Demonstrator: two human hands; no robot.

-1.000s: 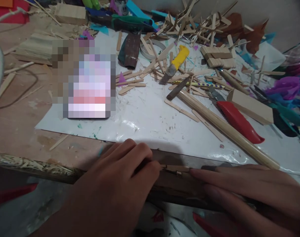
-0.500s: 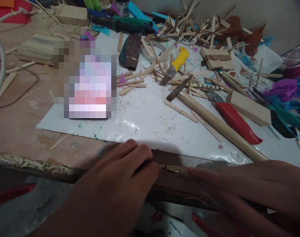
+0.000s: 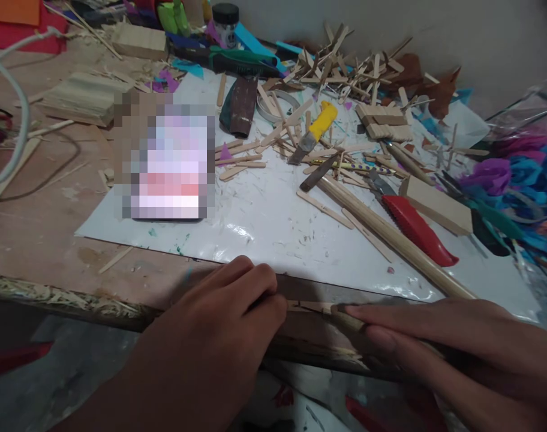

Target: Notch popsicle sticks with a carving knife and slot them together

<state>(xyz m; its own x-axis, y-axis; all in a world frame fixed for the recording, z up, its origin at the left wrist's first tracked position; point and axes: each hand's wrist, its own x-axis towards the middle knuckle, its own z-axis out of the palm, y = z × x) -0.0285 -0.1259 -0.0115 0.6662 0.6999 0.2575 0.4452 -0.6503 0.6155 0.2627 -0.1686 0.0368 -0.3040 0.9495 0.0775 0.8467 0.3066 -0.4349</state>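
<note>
At the table's front edge my left hand (image 3: 219, 336) is closed, its fingers bent down over one end of a light wooden craft stick (image 3: 293, 304). A dark notch or cut shows across the stick close to my fingertips. My right hand (image 3: 453, 348) pinches a slim carving tool with a wooden handle (image 3: 352, 321) between thumb and forefinger. The tool's thin dark tip points left and meets the stick near the notch. My left fingertips are partly hidden, as is the back end of the tool inside my right palm.
On the white sheet (image 3: 255, 234) lie a blurred-out lit screen (image 3: 172, 162), a yellow-handled blade (image 3: 321, 123), a red cutter (image 3: 417, 228), a long wooden-handled chisel (image 3: 390, 240), a wood block (image 3: 435, 204) and green-handled pliers (image 3: 489, 228). Craft sticks (image 3: 345, 66) pile up behind.
My right hand has turned and lifted slightly, so the tool's handle now shows between thumb and forefinger. My left hand stays almost in place. The view has shifted slightly.
</note>
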